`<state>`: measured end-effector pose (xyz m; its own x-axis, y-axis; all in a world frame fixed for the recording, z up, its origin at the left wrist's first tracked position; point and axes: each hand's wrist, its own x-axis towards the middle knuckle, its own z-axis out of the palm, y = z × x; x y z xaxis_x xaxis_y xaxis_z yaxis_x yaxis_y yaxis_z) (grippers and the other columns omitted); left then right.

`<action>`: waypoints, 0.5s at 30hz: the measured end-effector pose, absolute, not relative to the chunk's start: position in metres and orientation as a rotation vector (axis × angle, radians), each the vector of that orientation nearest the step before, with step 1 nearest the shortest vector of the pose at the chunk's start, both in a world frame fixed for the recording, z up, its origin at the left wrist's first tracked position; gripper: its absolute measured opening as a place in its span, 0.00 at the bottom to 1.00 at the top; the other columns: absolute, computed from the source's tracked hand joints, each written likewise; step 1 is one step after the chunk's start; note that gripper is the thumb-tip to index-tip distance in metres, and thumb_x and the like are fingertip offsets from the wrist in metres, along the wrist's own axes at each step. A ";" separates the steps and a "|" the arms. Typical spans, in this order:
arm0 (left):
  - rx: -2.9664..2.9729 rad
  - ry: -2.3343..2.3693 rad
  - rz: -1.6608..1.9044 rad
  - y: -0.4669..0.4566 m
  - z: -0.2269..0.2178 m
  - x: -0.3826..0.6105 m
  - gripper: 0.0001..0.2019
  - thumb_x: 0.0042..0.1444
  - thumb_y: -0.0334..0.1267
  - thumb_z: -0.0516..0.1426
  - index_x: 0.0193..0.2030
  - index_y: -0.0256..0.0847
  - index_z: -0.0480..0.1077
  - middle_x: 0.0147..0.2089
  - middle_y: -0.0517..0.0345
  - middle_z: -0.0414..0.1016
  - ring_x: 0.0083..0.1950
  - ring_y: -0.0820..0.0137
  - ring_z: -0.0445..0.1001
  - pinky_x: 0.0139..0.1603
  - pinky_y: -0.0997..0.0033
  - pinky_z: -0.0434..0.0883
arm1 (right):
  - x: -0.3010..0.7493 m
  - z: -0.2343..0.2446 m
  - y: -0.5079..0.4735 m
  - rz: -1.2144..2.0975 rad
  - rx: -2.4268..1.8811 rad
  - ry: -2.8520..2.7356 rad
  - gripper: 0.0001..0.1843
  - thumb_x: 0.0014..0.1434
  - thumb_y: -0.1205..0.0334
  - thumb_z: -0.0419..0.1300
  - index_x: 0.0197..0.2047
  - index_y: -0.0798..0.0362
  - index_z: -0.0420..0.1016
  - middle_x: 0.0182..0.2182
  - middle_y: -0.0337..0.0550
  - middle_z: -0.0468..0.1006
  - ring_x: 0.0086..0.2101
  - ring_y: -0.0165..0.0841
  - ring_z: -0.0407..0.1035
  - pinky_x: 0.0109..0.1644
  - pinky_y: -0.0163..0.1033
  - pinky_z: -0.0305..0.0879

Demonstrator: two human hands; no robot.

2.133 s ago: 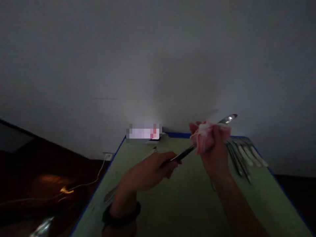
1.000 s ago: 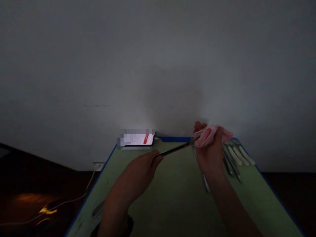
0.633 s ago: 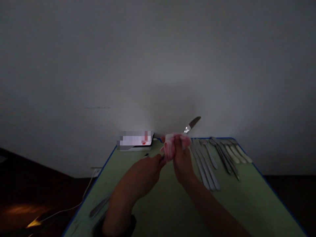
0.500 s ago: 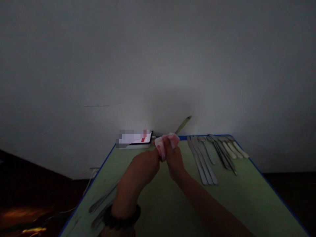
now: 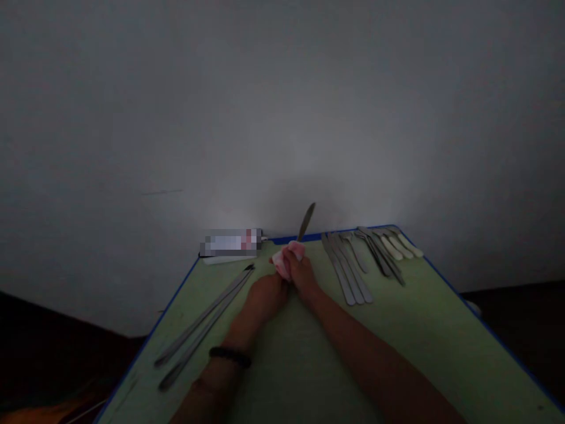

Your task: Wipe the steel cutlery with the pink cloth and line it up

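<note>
A table knife points up and away, its blade rising out of a pink and white cloth. My right hand is closed on the cloth, thumb on top, with the cloth wrapped round the lower blade. Beneath and beside it, my left hand is closed at the knife's handle end, which the hands and cloth hide. A dark band circles my left wrist. Both hands are held above the far middle of the green table.
Two long pieces of metal cutlery lie left of my left arm. On the right are three knives, a fork, dark-handled cutlery and white-handled pieces. A phone stands at the far left edge, against the wall.
The view has shifted, showing more of the left cutlery. The knife blade now stands steeper, and the right hand and cloth have moved slightly along it. Both hands keep their hold.
</note>
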<state>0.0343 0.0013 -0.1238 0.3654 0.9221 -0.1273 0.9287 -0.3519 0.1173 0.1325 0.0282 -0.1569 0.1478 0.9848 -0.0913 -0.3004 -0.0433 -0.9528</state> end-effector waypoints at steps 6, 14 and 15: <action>2.468 1.737 0.090 -0.008 -0.139 0.021 0.19 0.66 0.40 0.41 0.44 0.35 0.70 0.41 0.41 0.80 0.42 0.59 0.80 0.41 0.64 0.70 | 0.130 -0.154 0.027 1.223 -1.170 -0.859 0.18 0.50 0.46 0.63 0.21 0.52 0.74 0.17 0.38 0.71 0.22 0.32 0.65 0.26 0.37 0.58; 2.571 1.521 0.252 -0.025 -0.134 0.008 0.17 0.68 0.42 0.39 0.44 0.39 0.66 0.40 0.50 0.78 0.40 0.65 0.78 0.41 0.68 0.69 | 0.136 -0.166 0.048 1.292 -1.030 -0.851 0.23 0.51 0.41 0.60 0.29 0.54 0.75 0.18 0.38 0.73 0.23 0.32 0.69 0.29 0.35 0.65; 2.591 1.507 0.244 -0.028 -0.133 0.007 0.17 0.68 0.41 0.40 0.42 0.39 0.66 0.40 0.49 0.78 0.40 0.65 0.77 0.42 0.68 0.70 | 0.138 -0.165 0.054 1.316 -0.972 -0.801 0.24 0.52 0.40 0.59 0.30 0.55 0.75 0.18 0.39 0.74 0.23 0.32 0.70 0.28 0.35 0.65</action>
<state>0.0066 -0.0285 -0.1335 0.4870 0.8704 0.0724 0.8487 -0.4911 0.1962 0.1381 0.0537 -0.1655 0.1074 0.9927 -0.0550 -0.4074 -0.0065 -0.9132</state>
